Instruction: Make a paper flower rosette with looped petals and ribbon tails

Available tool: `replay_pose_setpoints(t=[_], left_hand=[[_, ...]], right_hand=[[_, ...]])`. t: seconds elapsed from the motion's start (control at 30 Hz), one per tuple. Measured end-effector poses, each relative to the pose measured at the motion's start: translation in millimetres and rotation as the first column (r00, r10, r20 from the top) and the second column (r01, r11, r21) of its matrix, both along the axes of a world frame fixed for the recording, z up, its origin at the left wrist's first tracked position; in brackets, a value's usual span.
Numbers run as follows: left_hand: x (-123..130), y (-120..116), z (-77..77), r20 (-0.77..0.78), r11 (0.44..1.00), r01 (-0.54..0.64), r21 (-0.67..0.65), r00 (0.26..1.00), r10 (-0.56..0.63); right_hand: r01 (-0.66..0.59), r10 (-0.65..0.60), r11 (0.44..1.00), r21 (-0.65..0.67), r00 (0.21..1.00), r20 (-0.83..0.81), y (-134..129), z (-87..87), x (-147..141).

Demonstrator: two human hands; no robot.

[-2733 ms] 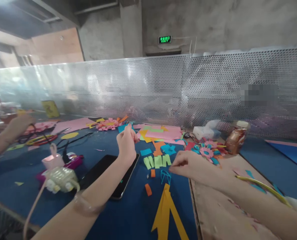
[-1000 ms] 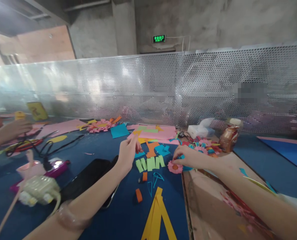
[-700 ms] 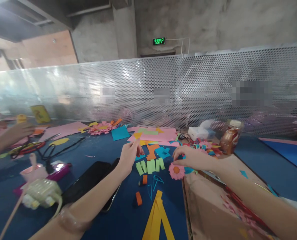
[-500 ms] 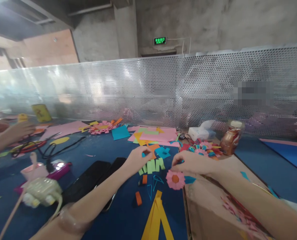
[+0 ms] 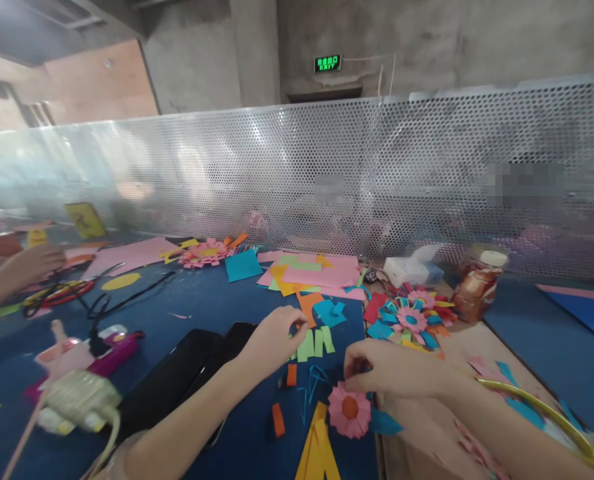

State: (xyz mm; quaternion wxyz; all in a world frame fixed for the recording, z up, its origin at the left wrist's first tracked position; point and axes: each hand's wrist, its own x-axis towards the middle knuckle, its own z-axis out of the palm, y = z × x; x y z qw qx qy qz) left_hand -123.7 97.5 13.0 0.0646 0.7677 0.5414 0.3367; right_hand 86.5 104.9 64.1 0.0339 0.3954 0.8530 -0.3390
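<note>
My right hand (image 5: 394, 367) pinches the top edge of a pink paper flower (image 5: 363, 419) with an orange centre. A blue paper leaf (image 5: 385, 423) sticks out at the flower's right side. To the left, my left hand (image 5: 277, 337) hovers by pale green paper strips (image 5: 319, 343), thumb and fingertips closed together. Anything between those fingertips is too small or hidden to make out. Below the hands lie orange paper pieces (image 5: 278, 420), thin blue folded strips (image 5: 304, 403) and long yellow paper strips (image 5: 319, 447).
Dark phones (image 5: 177, 367) lie under my left forearm. A paper flower cluster (image 5: 411, 319), tissue pack (image 5: 411, 270) and brown jar (image 5: 478, 287) stand right. Pink sheets (image 5: 321, 273) lie ahead, before a perforated metal screen (image 5: 277, 167). Another person's hand (image 5: 37, 263) is far left.
My right hand and the pink flower have come nearer to me, in front of the orange pieces' right side. My left hand stays pinched near the green strips. The view has tilted slightly.
</note>
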Motion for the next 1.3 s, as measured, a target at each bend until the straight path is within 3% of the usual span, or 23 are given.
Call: replay_pose_setpoints(t=[0.17, 0.33, 0.67, 1.3], left_hand=[[5.0, -5.9, 2.0, -0.013, 0.999, 0.030, -0.019, 0.999, -0.030], [9.8, -11.0, 0.0, -0.001, 0.995, 0.096, 0.033, 0.995, -0.096], [13.9, -20.9, 4.6, 0.014, 0.989, 0.074, 0.128, 0.997, -0.076], [13.7, -23.6, 7.5, 0.088, 0.967, 0.014, 0.256, 0.995, -0.038]], right_hand=[[-0.020, 0.018, 0.996, -0.089, 1.000, -0.025, 9.5, -6.5, 3.1], [-0.071, 0.067, 0.985, -0.159, 0.997, -0.028, 10.9, -2.0, 5.5], [-0.006, -0.008, 0.973, -0.229, 0.998, -0.059, 9.3, -10.9, 11.3], [-0.091, 0.089, 0.996, 0.025, 0.994, 0.060, -7.9, -3.9, 1.9]])
